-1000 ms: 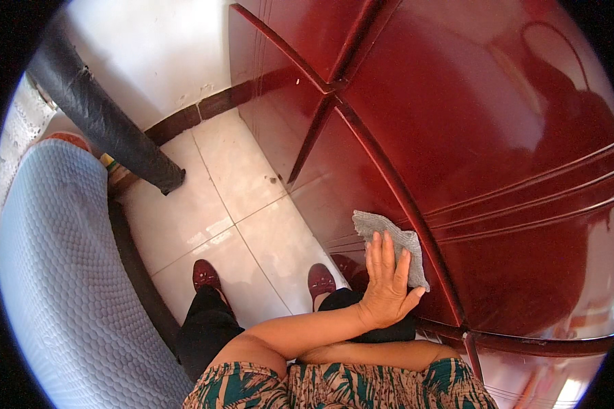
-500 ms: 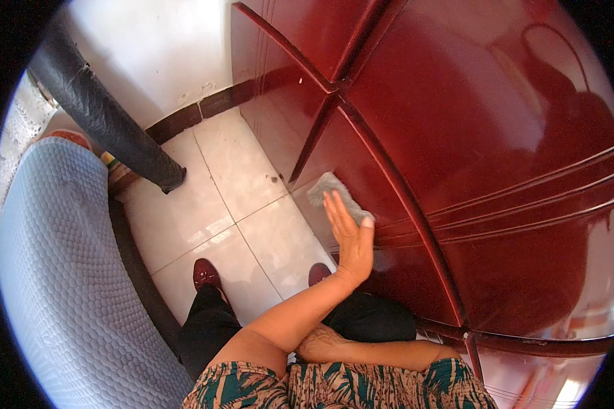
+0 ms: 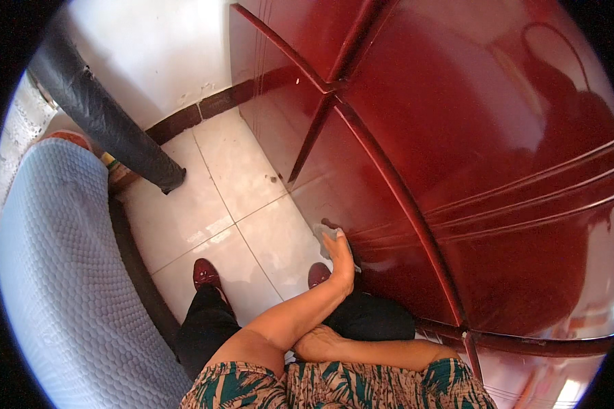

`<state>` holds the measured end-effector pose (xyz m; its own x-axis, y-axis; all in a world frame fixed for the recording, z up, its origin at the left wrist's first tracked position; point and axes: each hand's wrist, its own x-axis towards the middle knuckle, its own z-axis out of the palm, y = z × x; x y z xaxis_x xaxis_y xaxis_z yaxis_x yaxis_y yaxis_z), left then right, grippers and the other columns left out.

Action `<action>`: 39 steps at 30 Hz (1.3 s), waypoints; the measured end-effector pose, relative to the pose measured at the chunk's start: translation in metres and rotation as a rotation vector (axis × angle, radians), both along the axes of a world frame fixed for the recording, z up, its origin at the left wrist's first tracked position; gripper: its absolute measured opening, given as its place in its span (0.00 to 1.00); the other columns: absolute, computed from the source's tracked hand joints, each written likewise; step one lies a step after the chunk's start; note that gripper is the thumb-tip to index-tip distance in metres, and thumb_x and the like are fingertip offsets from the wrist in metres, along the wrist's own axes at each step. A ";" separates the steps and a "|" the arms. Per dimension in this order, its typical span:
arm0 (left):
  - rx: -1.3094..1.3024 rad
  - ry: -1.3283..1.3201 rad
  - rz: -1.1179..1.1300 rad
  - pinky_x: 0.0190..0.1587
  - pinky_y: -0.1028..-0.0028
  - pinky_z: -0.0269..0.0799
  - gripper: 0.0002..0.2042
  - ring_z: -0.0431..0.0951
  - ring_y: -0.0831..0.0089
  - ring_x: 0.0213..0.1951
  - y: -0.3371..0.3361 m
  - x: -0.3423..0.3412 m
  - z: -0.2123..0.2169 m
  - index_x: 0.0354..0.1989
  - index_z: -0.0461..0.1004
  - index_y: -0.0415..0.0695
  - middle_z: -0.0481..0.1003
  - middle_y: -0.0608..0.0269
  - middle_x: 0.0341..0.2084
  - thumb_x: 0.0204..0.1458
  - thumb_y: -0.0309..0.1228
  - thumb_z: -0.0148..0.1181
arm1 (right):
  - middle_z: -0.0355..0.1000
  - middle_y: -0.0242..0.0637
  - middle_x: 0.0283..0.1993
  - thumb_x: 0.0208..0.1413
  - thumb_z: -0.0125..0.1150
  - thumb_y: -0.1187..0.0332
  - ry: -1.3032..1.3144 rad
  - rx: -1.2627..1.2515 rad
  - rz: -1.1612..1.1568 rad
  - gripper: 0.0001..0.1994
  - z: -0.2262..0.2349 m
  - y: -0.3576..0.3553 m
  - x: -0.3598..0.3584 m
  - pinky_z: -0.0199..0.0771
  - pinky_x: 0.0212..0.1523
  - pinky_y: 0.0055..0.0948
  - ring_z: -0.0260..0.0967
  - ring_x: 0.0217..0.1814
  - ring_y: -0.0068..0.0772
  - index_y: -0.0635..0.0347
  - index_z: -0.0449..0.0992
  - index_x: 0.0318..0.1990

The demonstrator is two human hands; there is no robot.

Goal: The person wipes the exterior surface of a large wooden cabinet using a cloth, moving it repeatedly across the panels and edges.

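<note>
My left hand (image 3: 343, 262) presses a grey cloth (image 3: 325, 240) against the low part of a glossy dark red cabinet front (image 3: 389, 273), near its bottom edge by the floor. The thumb lies uppermost, and the other fingers are partly hidden behind the hand. Close to my body, my right hand (image 3: 315, 343) is tucked under my left forearm. Its fingers are out of sight, so what they do cannot be seen.
A light blue textured cover (image 3: 68, 273) drapes a padded piece on the left. A black wrapped pipe (image 3: 109, 116) slants down to the tiled floor (image 3: 218, 198). My dark red shoes (image 3: 206, 273) stand on the tiles. Raised trim (image 3: 396, 177) crosses the cabinet.
My left hand has slid the cloth down the cabinet, toward my body and slightly left. The hand has turned more edge-on. My right hand has stayed put.
</note>
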<state>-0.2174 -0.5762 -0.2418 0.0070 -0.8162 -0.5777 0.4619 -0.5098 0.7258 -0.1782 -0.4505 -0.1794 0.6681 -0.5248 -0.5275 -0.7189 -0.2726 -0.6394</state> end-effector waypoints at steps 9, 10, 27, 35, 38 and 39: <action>-0.009 0.210 -0.119 0.69 0.64 0.38 0.38 0.42 0.58 0.69 0.014 -0.002 -0.024 0.69 0.33 0.36 0.39 0.48 0.69 0.60 0.50 0.38 | 0.73 0.48 0.49 0.47 0.55 0.67 0.050 0.098 0.189 0.17 0.021 -0.013 0.010 0.69 0.49 0.42 0.70 0.52 0.48 0.60 0.76 0.45; 0.030 0.250 -0.137 0.67 0.63 0.43 0.34 0.48 0.59 0.66 0.013 -0.001 -0.020 0.67 0.41 0.38 0.47 0.50 0.65 0.61 0.50 0.36 | 0.74 0.47 0.48 0.46 0.56 0.68 0.029 0.070 0.200 0.16 0.018 -0.011 0.010 0.71 0.47 0.42 0.71 0.50 0.47 0.59 0.77 0.44; -0.104 0.125 -0.609 0.68 0.55 0.36 0.43 0.50 0.55 0.67 0.023 0.077 0.159 0.68 0.40 0.35 0.43 0.42 0.68 0.57 0.60 0.40 | 0.66 0.52 0.55 0.57 0.51 0.59 -0.033 -0.195 -0.492 0.19 0.058 -0.045 -0.021 0.63 0.55 0.43 0.64 0.54 0.52 0.62 0.69 0.51; -0.238 0.224 -0.715 0.68 0.57 0.39 0.42 0.54 0.54 0.66 0.021 0.104 0.143 0.68 0.44 0.38 0.47 0.43 0.67 0.57 0.62 0.37 | 0.70 0.44 0.45 0.52 0.58 0.65 -0.163 -0.705 -0.541 0.14 0.096 -0.004 -0.059 0.65 0.49 0.42 0.67 0.49 0.47 0.63 0.72 0.45; -0.257 0.177 -0.691 0.67 0.57 0.42 0.41 0.55 0.55 0.66 0.020 0.103 0.141 0.68 0.47 0.39 0.50 0.43 0.66 0.57 0.62 0.36 | 0.68 0.41 0.49 0.50 0.57 0.68 0.054 -0.852 -0.395 0.14 0.114 -0.005 -0.059 0.63 0.52 0.38 0.64 0.55 0.42 0.62 0.74 0.44; -0.268 0.172 -0.692 0.67 0.58 0.43 0.40 0.55 0.55 0.65 0.020 0.097 0.139 0.67 0.47 0.39 0.51 0.44 0.65 0.58 0.62 0.36 | 0.68 0.41 0.50 0.50 0.56 0.69 0.144 -0.869 -0.328 0.14 0.114 -0.010 -0.063 0.63 0.52 0.38 0.63 0.55 0.42 0.62 0.74 0.44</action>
